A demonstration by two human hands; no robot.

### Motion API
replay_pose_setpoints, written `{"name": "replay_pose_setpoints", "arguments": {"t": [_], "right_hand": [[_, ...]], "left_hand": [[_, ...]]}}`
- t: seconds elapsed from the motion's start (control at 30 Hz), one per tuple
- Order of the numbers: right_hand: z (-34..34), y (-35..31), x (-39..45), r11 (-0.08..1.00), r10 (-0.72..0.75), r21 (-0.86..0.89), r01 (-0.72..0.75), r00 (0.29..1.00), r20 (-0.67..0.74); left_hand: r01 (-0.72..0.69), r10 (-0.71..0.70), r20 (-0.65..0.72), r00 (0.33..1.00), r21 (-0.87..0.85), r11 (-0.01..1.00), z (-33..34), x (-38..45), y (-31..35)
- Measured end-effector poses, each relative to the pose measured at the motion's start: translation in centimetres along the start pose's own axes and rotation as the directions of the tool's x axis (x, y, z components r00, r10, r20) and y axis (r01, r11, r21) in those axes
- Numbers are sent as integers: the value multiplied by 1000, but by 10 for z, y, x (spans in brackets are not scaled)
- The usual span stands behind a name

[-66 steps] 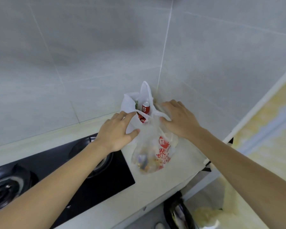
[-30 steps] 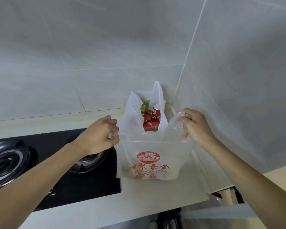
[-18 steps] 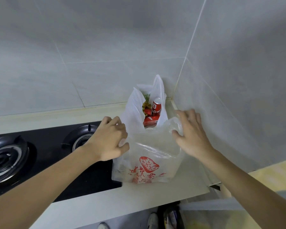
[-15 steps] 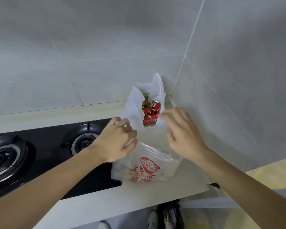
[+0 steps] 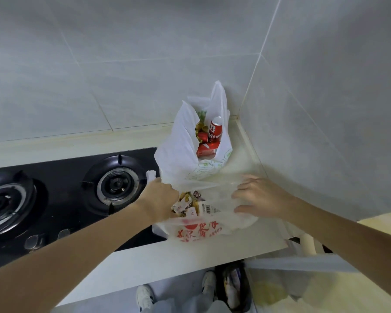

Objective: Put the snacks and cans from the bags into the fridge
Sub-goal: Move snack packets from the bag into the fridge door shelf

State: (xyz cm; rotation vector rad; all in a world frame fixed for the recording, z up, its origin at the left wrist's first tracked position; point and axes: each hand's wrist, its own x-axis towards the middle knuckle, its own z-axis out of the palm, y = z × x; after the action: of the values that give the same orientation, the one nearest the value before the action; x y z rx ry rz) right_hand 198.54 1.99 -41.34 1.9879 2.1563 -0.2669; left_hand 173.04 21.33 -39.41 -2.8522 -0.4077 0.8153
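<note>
I'm standing at a pale countertop [image 5: 190, 258] that runs into a corner of grey tiled wall [image 5: 145, 53], with a black gas hob [image 5: 61, 199] set into it just beyond my left forearm, its nearer burner [image 5: 116, 184] close beside my left wrist. Between my hands sits the clear plastic bag [image 5: 212, 224] with red printing on its front, its mouth pulled wide so the wrapped snacks [image 5: 190, 205] inside show — small packets and a white label with a barcode. My left hand [image 5: 160, 199] is curled around the bag's left edge, gripping the plastic at the rim, right against the snacks. My right hand [image 5: 260, 197] lies on the bag's right side with its fingers stretched out and loosely spread, pressing the plastic, the thumb below; it grips nothing that I can make out. Beyond both hands, tucked into the wall corner, stands the white bag [image 5: 185, 154], open at the top, with red cans [image 5: 213, 136] in it — one upright, another lying below it — beside something gold and green. Below the counter edge, under my arms, I see my white shoes [image 5: 145, 297] on the floor.
</note>
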Motion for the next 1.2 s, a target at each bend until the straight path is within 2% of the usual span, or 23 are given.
{"name": "replay_pose_setpoints", "arguments": {"t": [0.07, 0.13, 0.23, 0.27, 0.3, 0.37, 0.43, 0.47, 0.53, 0.6, 0.67, 0.77, 0.83, 0.93, 0.97, 1.03, 1.1, 1.13, 1.2], "right_hand": [[13, -10, -4, 998, 64, 12, -65, 993, 97], [27, -22, -4, 994, 113, -27, -110, 986, 125], [36, -38, 5, 995, 71, -79, -67, 997, 44], [39, -44, 8, 997, 19, -71, -20, 1000, -10], [43, -48, 12, 998, -46, -51, 43, 997, -59], [52, -55, 15, 988, -151, 5, 151, 986, -68], [66, -56, 14, 983, -183, 16, 184, 983, -13], [73, -55, 12, 986, -164, 4, 164, 986, -4], [87, -47, 3, 998, -21, -66, 22, 1000, 23], [95, -36, -6, 982, 149, -124, -139, 986, 77], [99, -30, -9, 965, 246, -118, -233, 963, 113], [99, -23, -6, 963, 268, -30, -267, 952, 144], [95, -15, -1, 959, 267, 28, -281, 935, 234], [89, 0, 7, 955, 239, 89, -284, 910, 339], [89, 2, 10, 957, 223, 117, -267, 929, 294], [87, 1, 20, 974, 175, 144, -177, 984, 28], [87, -10, 33, 992, 90, 115, -61, 959, -268], [87, -15, 40, 996, 39, 88, -7, 932, -360], [88, -24, 50, 996, -16, 75, 52, 906, -423]], "left_hand": [[-77, 77, 1, 997, 69, 995, 13, -2, 4], [-185, 192, -48, 980, 118, 976, 27, -1, 6], [-380, 414, -236, 879, 177, 908, 45, 6, 9], [-448, 476, -227, 850, 167, 878, 50, 8, 9], [-486, 499, -173, 849, 112, 867, 53, 10, 9], [-467, 467, 21, 884, -2, 884, 57, 15, 7], [-381, 380, 109, 918, -18, 924, 59, 17, 0], [-337, 337, 110, 935, -13, 941, 63, 18, -4], [-256, 255, 81, 964, 11, 967, 69, 17, -12], [-185, 183, 38, 982, 35, 982, 75, 15, -15], [-134, 134, 1, 991, 27, 991, 78, 14, -14], [-91, 91, 23, 996, -18, 996, 73, 17, -9], [-75, 79, 41, 996, -95, 993, 68, 23, -8], [-126, 124, -20, 992, -243, 962, 77, 41, -17], [-168, 159, -54, 986, -256, 952, 81, 46, -21], [-219, 188, -151, 971, -224, 950, 86, 54, -26], [-214, 164, -294, 942, -146, 966, 91, 59, -30], [-210, 159, -367, 917, -104, 972, 93, 60, -31], [-191, 146, -468, 872, -50, 980, 98, 60, -34]]}}
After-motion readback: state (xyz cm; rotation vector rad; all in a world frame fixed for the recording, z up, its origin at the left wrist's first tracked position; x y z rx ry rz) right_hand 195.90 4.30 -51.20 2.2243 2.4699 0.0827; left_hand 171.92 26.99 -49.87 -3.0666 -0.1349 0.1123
